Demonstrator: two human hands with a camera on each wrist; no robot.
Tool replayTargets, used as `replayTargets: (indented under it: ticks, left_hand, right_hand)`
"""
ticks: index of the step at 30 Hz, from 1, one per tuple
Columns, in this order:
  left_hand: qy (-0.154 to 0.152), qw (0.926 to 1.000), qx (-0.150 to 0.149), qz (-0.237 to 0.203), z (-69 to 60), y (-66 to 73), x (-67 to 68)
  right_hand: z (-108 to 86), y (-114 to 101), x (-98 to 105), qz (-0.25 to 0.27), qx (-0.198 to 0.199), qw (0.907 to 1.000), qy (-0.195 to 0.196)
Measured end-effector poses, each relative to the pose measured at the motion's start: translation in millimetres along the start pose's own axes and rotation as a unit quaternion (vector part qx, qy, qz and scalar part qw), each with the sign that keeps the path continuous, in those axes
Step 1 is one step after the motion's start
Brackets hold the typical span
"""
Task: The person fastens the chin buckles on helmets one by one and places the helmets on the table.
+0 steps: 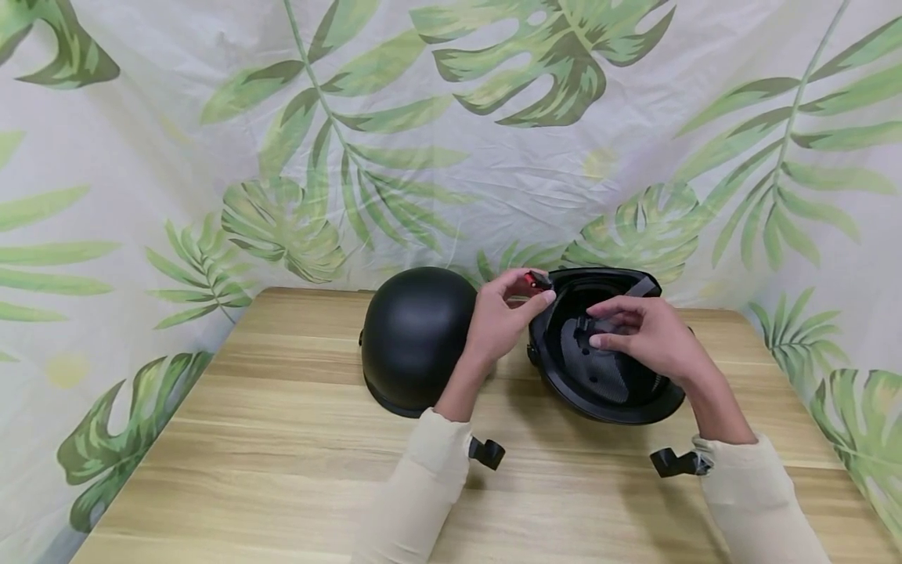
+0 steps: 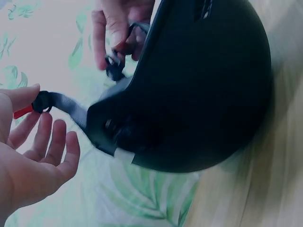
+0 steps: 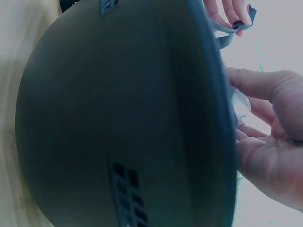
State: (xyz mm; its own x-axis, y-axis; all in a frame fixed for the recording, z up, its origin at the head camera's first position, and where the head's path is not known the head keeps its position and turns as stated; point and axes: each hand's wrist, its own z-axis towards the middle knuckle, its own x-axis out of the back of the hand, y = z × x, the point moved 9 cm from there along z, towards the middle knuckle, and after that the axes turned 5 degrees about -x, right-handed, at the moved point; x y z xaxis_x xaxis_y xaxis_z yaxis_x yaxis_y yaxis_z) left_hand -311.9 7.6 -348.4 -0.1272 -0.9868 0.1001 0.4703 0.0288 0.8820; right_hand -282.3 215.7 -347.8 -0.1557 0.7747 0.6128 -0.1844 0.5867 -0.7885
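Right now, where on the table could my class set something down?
The table is bare left of the dome-up helmet and, nearer the camera, between the sleeves. It is crowded at the upturned helmet: the left hand holds a buckle beside it, and the right hand is over its opening.

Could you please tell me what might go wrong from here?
The upturned helmet is rounded beneath, so it might rock if the strap is pulled. The left hand pinches the red-and-black buckle near its fingertips; it could slip. The other helmet, close by, might be bumped.
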Motion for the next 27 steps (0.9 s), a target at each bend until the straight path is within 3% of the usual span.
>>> replayTargets:
  ticks: [7, 14, 21, 27]
  left_hand:
    - [0.004, 0.9988, -0.045, 0.019, -0.5, 6.1, -16.7]
    - [-0.043, 0.9925, -0.053, 0.102, -4.4, -0.2, -33.3]
    - [-0.093, 0.9758, -0.060, 0.189, -10.8, -4.3, -48.6]
    - [-0.113, 0.9605, -0.050, 0.250, -13.3, -7.9, -59.2]
  right_hand:
    - [1.9, 0.5, 1.6, -0.018, -0.007, 0.9992, 0.034]
    - [2.5, 5.3, 4.4, -0.041, -0.021, 0.9975, 0.054]
    - [0.0, 16.6, 8.8, -0.050, -0.052, 0.9966, 0.040]
    - [-5.6, 27.2, 10.4, -0.014, -0.055, 0.9981, 0.026]
